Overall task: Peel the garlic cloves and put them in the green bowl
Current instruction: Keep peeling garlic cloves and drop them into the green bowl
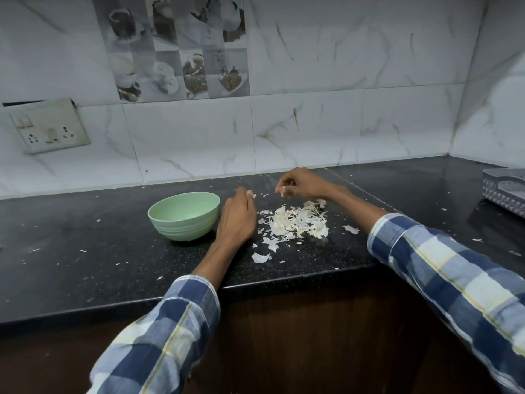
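Observation:
A pale green bowl [184, 220] stands on the black counter [85, 251], and its inside is hidden from this angle. My left hand [237, 220] rests just right of the bowl, fingers curled, with nothing visible in it. My right hand [298, 184] hovers farther back above the counter and pinches a small whitish piece, either a garlic clove or its skin [281, 191]. A heap of white garlic peels [297, 221] lies between and in front of my hands. No whole clove shows on the counter.
Loose peel flakes [261, 257] are scattered toward the counter's front edge. A grey plastic basket [505, 191] sits at the far right. A marble-tiled wall with a socket plate [51, 126] closes off the back and right side.

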`<state>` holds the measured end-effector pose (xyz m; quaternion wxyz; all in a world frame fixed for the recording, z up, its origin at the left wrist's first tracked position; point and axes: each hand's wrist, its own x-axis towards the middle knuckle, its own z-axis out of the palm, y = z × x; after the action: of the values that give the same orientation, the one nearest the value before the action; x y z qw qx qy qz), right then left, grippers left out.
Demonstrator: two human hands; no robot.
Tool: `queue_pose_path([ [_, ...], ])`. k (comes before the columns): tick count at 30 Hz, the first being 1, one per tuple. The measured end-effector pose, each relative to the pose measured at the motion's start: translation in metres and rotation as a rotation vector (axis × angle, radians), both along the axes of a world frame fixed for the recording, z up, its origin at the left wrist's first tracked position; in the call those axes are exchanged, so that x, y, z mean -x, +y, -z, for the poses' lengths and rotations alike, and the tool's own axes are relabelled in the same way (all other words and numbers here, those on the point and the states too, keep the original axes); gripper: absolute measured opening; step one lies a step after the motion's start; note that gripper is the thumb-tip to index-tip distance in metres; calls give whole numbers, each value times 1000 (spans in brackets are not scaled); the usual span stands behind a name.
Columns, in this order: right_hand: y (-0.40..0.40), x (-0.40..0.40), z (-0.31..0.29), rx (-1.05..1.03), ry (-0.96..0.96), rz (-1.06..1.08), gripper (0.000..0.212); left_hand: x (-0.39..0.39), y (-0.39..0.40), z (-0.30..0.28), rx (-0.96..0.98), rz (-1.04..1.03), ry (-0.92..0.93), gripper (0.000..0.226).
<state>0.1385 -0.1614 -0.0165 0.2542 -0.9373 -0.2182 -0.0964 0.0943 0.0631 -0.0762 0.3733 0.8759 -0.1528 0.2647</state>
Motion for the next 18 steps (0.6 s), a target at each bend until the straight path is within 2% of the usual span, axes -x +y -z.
queue_pose_path([
  [4, 19, -5, 7, 191, 113, -56, 19, -2, 1, -3, -67, -13, -38, 40],
  [8, 22, -4, 8, 193, 78, -31, 17, -2, 0, -4, -165, -26, -91, 38],
  [14, 6, 15, -6, -66, 36, -42, 22, 3, -1, -1, -183, 28, -90, 35],
  [18, 2, 31, -7, -350, 25, -17, 28, 3, -2, -1, -187, 131, -40, 19],
])
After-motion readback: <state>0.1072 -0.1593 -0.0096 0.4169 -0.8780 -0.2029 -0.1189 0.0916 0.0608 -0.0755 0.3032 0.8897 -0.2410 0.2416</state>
